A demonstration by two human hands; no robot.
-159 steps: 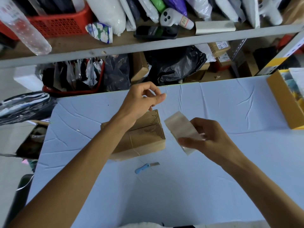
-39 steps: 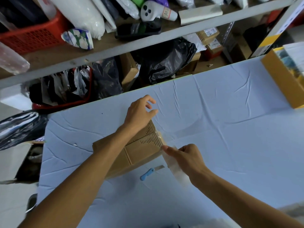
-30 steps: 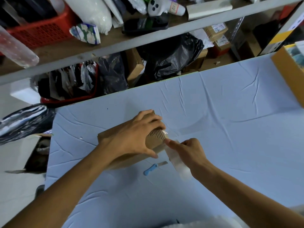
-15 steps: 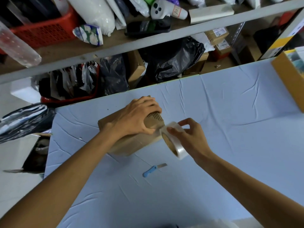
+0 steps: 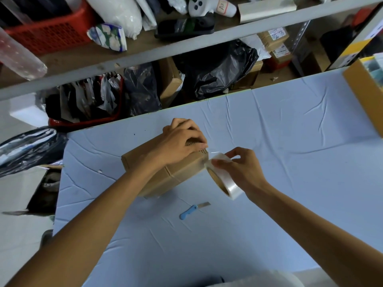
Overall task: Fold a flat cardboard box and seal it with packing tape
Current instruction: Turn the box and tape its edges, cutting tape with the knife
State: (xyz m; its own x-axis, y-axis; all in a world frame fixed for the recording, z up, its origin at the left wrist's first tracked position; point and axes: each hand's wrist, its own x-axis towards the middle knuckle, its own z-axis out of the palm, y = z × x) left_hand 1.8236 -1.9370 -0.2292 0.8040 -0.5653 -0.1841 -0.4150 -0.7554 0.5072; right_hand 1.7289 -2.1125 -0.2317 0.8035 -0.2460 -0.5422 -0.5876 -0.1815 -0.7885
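A folded brown cardboard box lies tilted on the pale blue table. My left hand presses down on its top right end, fingers curled over the edge. My right hand grips a roll of clear packing tape just off the box's right end. A short strip of tape runs from the roll to the box edge under my left fingers.
A small blue-handled cutter lies on the table in front of the box. A yellow-brown carton stands at the right edge. Cluttered shelves with bags, a red basket and boxes run along the far side.
My right hand has lifted the tape roll from low beside the box up to its right end. My left hand has moved onto the box top and holds it down.
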